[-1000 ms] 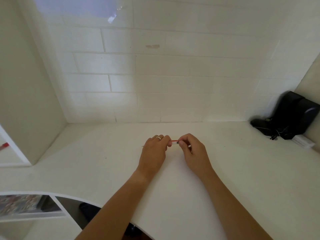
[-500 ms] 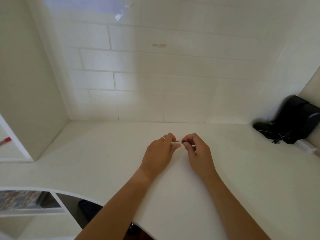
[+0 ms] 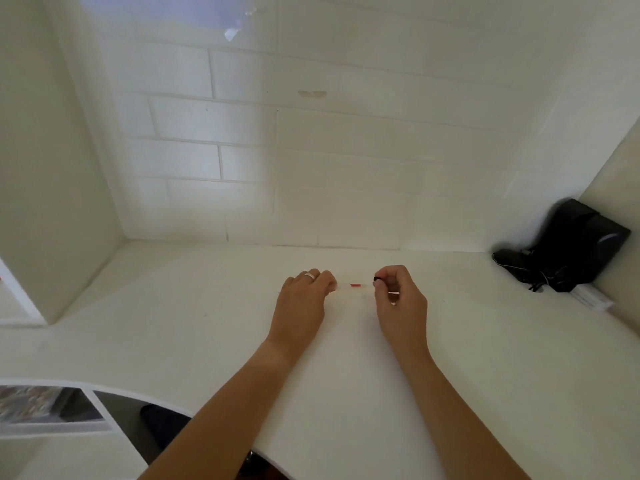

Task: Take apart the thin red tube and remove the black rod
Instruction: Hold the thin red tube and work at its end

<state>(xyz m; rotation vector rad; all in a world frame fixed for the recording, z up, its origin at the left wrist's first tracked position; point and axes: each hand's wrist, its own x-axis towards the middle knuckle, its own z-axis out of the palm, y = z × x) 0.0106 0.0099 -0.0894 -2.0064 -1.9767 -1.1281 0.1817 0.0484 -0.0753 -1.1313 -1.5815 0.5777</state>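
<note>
A: Red is visible only as a short segment of the thin red tube [image 3: 354,285], which lies in the gap between the two hands, just above the white desk [image 3: 519,358]. The rest of that span looks pale and blurred.

B: Position relative to each hand?

A: The left hand [image 3: 304,299] is to the left of the red segment, knuckles up, fingers curled and pinched together at its right edge, where the pale end of the piece meets the fingertips. A ring [image 3: 309,276] sits on one finger. The right hand [image 3: 398,299] is to the right, also clenched, thumb and forefinger pinched on a small black tip, the black rod [image 3: 375,279], which shows only as a dark dot at the fingertips. The two hands are apart, the tube spanning the space between them roughly level.

B: Is the rod out of the tube?

A: Cannot tell; the pale stretch between the red segment and the black tip is too faint to resolve. A small light-coloured piece also shows inside the right hand's curl, too small to identify.

B: Surroundings?

A: White brick wall [image 3: 311,150] behind the desk. A black device [image 3: 575,247] with thin cables sits in the far right corner, well apart from the hands. Both forearms are bare and reach in from the lower edge.
</note>
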